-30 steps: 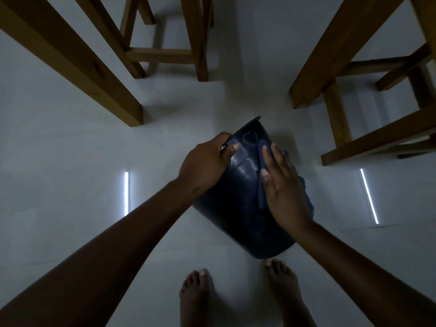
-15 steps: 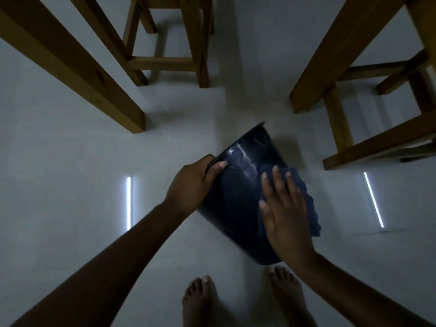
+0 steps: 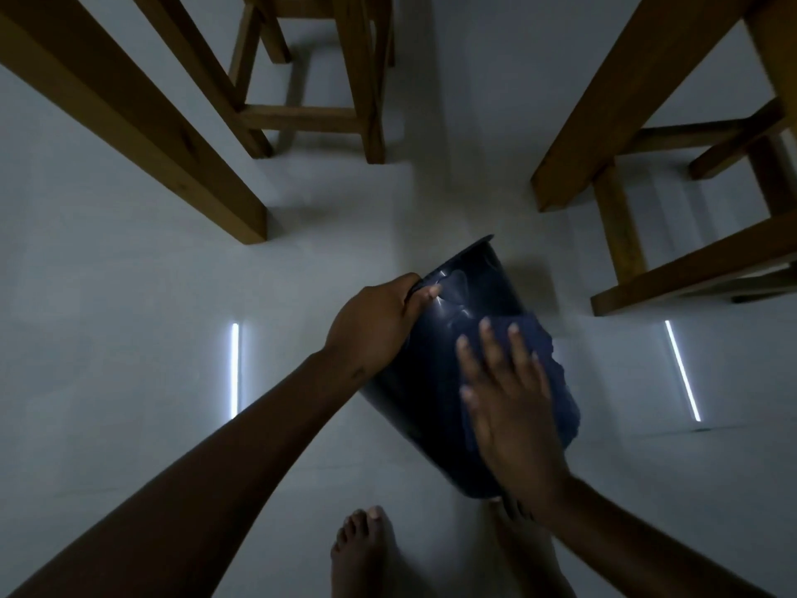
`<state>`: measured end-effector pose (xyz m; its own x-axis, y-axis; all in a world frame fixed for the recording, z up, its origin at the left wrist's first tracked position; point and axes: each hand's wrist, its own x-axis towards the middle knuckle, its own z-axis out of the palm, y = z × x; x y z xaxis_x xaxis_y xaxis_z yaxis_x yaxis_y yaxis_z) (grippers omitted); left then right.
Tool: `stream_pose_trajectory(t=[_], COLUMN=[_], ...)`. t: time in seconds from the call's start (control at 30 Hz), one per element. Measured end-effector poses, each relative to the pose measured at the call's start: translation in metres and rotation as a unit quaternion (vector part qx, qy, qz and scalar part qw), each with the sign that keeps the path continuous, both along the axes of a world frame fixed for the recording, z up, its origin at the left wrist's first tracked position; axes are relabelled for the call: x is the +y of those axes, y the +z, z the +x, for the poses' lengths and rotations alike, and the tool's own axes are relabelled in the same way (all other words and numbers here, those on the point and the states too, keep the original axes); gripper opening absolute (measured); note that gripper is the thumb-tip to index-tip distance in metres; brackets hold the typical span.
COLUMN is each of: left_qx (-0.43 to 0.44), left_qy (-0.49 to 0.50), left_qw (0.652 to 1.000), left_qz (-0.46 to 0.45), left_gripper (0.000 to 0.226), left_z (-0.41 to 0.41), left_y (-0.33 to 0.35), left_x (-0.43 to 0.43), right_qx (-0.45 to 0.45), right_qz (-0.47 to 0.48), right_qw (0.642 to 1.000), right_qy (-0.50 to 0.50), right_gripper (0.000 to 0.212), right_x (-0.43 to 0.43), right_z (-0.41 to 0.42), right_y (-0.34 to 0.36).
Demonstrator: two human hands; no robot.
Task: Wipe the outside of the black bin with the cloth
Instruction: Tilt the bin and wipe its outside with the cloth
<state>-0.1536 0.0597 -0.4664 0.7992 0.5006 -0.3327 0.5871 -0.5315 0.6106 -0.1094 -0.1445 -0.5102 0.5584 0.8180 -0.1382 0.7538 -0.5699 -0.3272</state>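
The black bin point(image 3: 431, 381) is held tilted above the pale floor, its rim pointing up and away from me. My left hand point(image 3: 375, 325) grips the rim on the bin's left side, thumb on the glossy outer wall. My right hand point(image 3: 509, 390) lies flat with fingers spread, pressing a dark blue cloth point(image 3: 552, 373) against the bin's right outer wall. The cloth sticks out beyond my fingers to the right. The bin's inside is hidden.
Wooden furniture legs stand at the left point(image 3: 142, 123) and right point(image 3: 625, 101); a wooden stool point(image 3: 310, 79) stands behind and another frame point(image 3: 690, 261) at the right. My bare feet point(image 3: 366, 550) are below the bin. Two light streaks reflect on the floor point(image 3: 129, 338).
My right hand with the cloth has slid down the bin's wall from near the rim toward its lower part. My left hand keeps its grip on the rim.
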Motion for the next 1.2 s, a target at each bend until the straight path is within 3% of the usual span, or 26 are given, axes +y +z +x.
stream_pose_trajectory(t=[0.13,0.2,0.3,0.37,0.47,0.57,0.67,0.77,0.83,0.9,0.97,1.07,1.13,1.2], left_qx=[-0.013,-0.014,-0.010,-0.005,-0.001,-0.006,0.001,-0.003,-0.011,-0.024,-0.039,-0.053,-0.050,-0.043], left_qy=[0.003,-0.005,-0.003,0.001,0.003,0.009,0.003,0.023,0.029,0.021,0.010,-0.007,-0.012,-0.009], left_qw=[1.000,1.000,1.000,1.000,1.000,0.998,0.993,0.998,0.999,0.999,0.998,0.998,0.999,0.999], left_qz=[-0.012,-0.003,-0.005,0.001,0.016,-0.069,-0.117,-0.061,-0.015,0.032,0.055,0.024,0.007,0.004], left_gripper=[0.035,0.034,0.033,0.033,0.038,0.032,0.029,0.035,0.034,0.032,0.031,0.029,0.025,0.022], left_z=[0.004,0.006,0.011,0.013,0.013,0.002,-0.025,-0.030,-0.017,-0.005,0.000,0.001,0.003,0.004], left_y=[0.001,0.001,0.003,0.003,-0.001,-0.001,-0.003,-0.002,0.000,0.002,0.001,0.004,0.006,0.007], left_x=[0.001,0.000,-0.002,-0.003,-0.004,0.003,0.007,-0.004,-0.010,-0.009,-0.006,-0.005,-0.005,-0.006], right_qx=[-0.053,-0.015,0.145,0.150,0.017,-0.016,0.049,0.139,0.131,0.056,-0.013,-0.052,0.003,0.129], right_qz=[0.018,0.043,0.087,0.073,0.024,0.018,0.053,0.094,0.089,0.050,0.040,0.050,0.067,0.099], right_qw=[0.988,0.996,0.979,0.976,1.000,0.996,0.997,0.980,0.979,0.994,0.999,0.987,0.995,0.984], right_qy=[0.145,0.080,-0.118,-0.140,-0.009,0.086,-0.004,-0.106,-0.126,-0.082,0.027,0.147,0.068,-0.070], right_gripper=[0.056,0.053,0.051,0.053,0.052,0.052,0.051,0.052,0.052,0.051,0.053,0.052,0.052,0.052], right_x=[0.004,0.016,0.023,0.020,0.011,0.006,0.013,0.018,0.014,0.006,0.000,0.006,0.016,0.020], right_z=[-0.004,0.020,0.057,0.053,0.012,0.010,0.049,0.073,0.062,0.031,0.001,0.015,0.043,0.068], right_y=[-0.003,0.001,0.002,0.005,0.007,0.003,0.003,0.003,0.004,0.004,0.003,0.002,0.000,-0.001])
